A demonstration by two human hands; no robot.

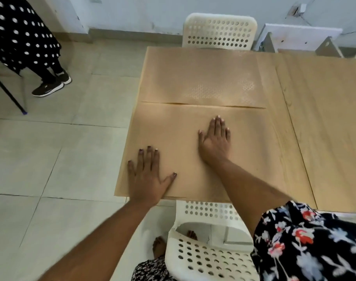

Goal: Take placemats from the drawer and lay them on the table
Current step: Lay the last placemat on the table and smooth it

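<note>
Near tan rectangular placemat (185, 151) flat on light wooden table (325, 118), abutting far textured tan placemat (201, 78); left hand (146, 177) and right hand (215, 142) pressing palms-down, fingers straight, thumbs splayed.

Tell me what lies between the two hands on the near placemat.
Head view: only bare near placemat lies between the left hand and right hand; both press flat on it.

Head camera looked steeply down from above the near table edge.
It sat close over the table (325, 118), facing forward to the far wall; the near chair (203, 256) lay right underneath, the far chair (219, 30) topped the frame, floor filled the left. Only one view.
</note>
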